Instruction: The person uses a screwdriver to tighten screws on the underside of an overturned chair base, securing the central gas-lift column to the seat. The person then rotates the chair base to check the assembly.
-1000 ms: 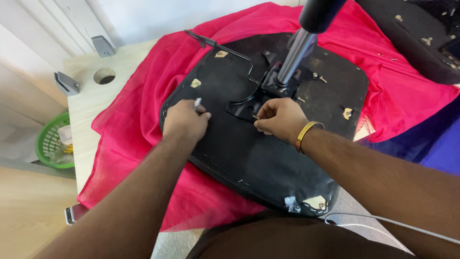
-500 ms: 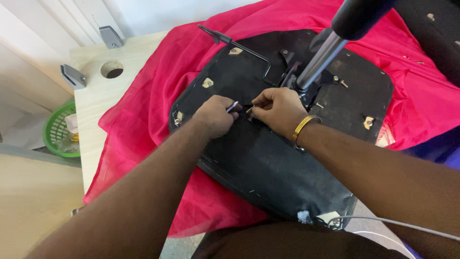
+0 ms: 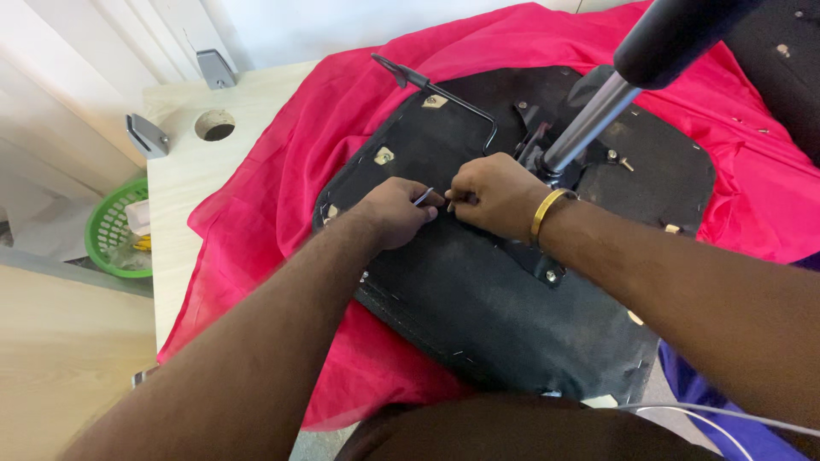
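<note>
Both hands meet over the middle of an upturned black office-chair seat [image 3: 478, 299] that lies on a red cloth [image 3: 282, 196] spread over a pale wooden tabletop [image 3: 184, 183]. The left hand [image 3: 395, 213] is curled nearly shut, its fingertips pinching a small slender metal tool [image 3: 424, 197] whose bright shaft pokes out toward the other hand. The right hand [image 3: 495, 195], with a gold bangle [image 3: 547, 212] on its wrist, is also closed into a loose fist, knuckles up; its fingertips press together right at the tip of the tool, though what they grip is too small to tell. The two hands are almost touching.

Just beyond the right hand, toward the tabletop's far edge, the chair's silver gas cylinder [image 3: 589, 124] rises from the black mounting plate, and a thin black lever [image 3: 444, 92] runs off toward the far left. A green basket [image 3: 115, 230] sits on the floor off the tabletop's left edge, well apart from the hands.
</note>
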